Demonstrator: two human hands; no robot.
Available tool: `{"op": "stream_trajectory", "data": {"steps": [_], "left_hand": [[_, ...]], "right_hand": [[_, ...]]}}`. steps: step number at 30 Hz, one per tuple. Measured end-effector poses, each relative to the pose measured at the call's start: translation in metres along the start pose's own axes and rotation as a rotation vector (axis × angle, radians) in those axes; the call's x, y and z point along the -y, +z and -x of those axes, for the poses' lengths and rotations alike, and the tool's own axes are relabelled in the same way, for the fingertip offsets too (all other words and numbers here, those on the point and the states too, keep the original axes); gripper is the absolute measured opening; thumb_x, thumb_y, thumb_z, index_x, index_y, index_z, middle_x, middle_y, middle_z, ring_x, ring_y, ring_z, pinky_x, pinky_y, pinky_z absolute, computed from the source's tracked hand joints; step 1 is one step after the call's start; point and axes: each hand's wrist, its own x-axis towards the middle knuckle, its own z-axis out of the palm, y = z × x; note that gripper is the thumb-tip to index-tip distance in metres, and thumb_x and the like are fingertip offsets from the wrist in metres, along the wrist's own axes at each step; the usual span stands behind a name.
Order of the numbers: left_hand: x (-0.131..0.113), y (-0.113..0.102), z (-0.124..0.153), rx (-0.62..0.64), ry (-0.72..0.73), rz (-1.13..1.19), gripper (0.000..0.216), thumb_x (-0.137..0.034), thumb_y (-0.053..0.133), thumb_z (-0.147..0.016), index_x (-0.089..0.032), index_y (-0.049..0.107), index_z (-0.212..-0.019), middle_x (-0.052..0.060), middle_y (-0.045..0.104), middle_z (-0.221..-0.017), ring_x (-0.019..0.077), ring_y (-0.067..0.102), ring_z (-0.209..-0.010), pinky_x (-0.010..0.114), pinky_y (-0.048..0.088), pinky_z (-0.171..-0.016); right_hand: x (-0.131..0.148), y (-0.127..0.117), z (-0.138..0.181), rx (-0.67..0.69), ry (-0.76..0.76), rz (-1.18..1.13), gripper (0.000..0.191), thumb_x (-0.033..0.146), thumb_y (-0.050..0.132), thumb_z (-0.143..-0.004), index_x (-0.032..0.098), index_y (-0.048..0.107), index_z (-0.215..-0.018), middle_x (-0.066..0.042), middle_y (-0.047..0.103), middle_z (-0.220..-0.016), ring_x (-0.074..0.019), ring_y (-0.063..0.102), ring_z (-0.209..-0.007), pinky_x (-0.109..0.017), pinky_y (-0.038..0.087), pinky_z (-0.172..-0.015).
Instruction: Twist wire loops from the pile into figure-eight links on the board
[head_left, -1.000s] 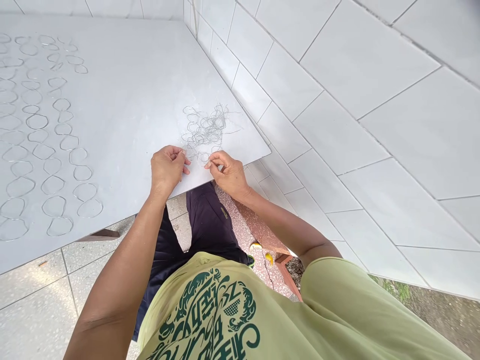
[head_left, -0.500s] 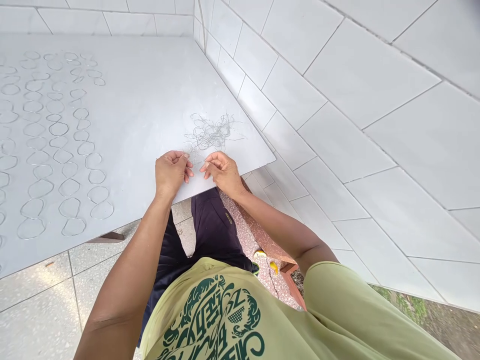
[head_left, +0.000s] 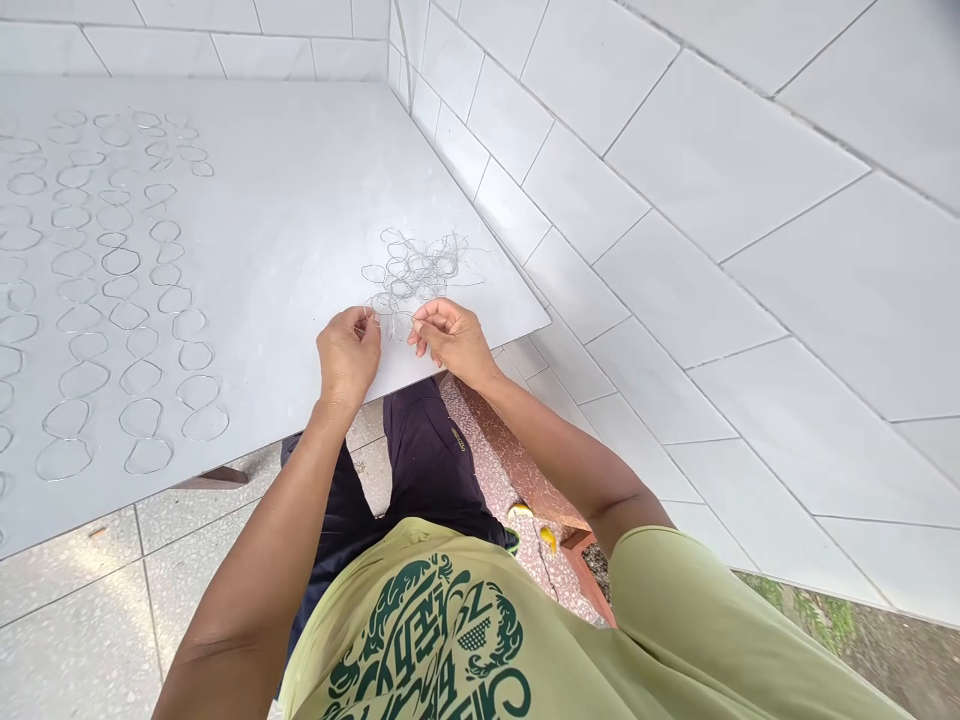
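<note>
My left hand (head_left: 350, 352) is pinched on a thin wire (head_left: 396, 318) at the near edge of the heap. From the other side my right hand (head_left: 450, 338) pinches the same fine wire, fingertips a short gap away from the left ones. Its exact shape between the fingers is too fine to make out. Just beyond both hands lies a tangled heap of thin wire loops (head_left: 420, 265). Both hands are over the near right corner of the grey-white board (head_left: 285, 200).
Rows of figure-eight wire loops (head_left: 142, 375) lie flat across the board's left side. A white tiled wall (head_left: 600, 240) runs along the right and the back. Below the board's edge are my legs (head_left: 424, 450), a reddish bench (head_left: 517, 450) and yellow peel pieces (head_left: 547, 538).
Both hands have shifted slightly to the right. My left fingers have come up a little, and a loop at the left of the heap now shows more clearly.
</note>
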Motion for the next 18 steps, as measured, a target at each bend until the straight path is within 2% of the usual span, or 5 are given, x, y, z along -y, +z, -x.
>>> {"op": "stream_trajectory", "data": {"steps": [3,5,10,14,18], "left_hand": [[0.001,-0.008,0.011,-0.101,0.098,-0.062,0.029,-0.027,0.058,-0.094,-0.016,0.078,-0.112,0.011,0.076,-0.109,0.0190,0.068,-0.080,0.038,0.056,-0.083],[-0.004,-0.017,0.023,-0.106,0.078,-0.003,0.034,-0.024,0.056,-0.092,-0.017,0.077,-0.119,0.011,0.075,-0.116,0.0181,0.069,-0.081,0.036,0.057,-0.079],[-0.027,-0.038,0.058,0.115,-0.222,0.480,0.038,-0.037,0.073,-0.087,-0.019,0.075,-0.120,0.012,0.076,-0.118,0.0170,0.069,-0.075,0.024,0.043,-0.044],[-0.032,-0.050,0.066,0.112,-0.270,0.624,0.045,-0.056,0.081,-0.086,-0.018,0.079,-0.109,0.012,0.078,-0.108,0.0119,0.063,-0.063,0.021,0.039,-0.042],[-0.021,-0.061,0.065,0.062,-0.288,0.640,0.042,-0.058,0.076,-0.090,-0.018,0.081,-0.103,0.010,0.078,-0.099,0.0109,0.062,-0.060,0.021,0.038,-0.042]], "right_hand": [[0.005,0.000,0.005,-0.063,-0.023,0.040,0.010,0.030,0.068,-0.092,0.022,0.061,-0.091,0.000,0.074,-0.078,-0.0110,0.062,-0.058,-0.022,0.042,-0.048],[0.008,0.002,0.010,-0.093,-0.051,0.066,0.010,0.030,0.067,-0.093,0.022,0.062,-0.092,0.001,0.074,-0.079,-0.0108,0.062,-0.059,-0.023,0.046,-0.054],[0.012,0.019,0.029,-0.096,-0.086,0.103,0.012,0.035,0.063,-0.098,0.023,0.061,-0.094,0.002,0.074,-0.081,-0.0116,0.063,-0.063,-0.027,0.051,-0.064],[0.013,0.040,0.042,-0.069,-0.070,0.109,0.012,0.037,0.062,-0.099,0.025,0.061,-0.098,0.002,0.072,-0.081,-0.0125,0.062,-0.063,-0.028,0.050,-0.062],[0.012,0.057,0.049,-0.035,-0.059,0.068,0.012,0.036,0.063,-0.098,0.025,0.062,-0.101,0.003,0.071,-0.081,-0.0123,0.062,-0.062,-0.028,0.051,-0.062]]}}
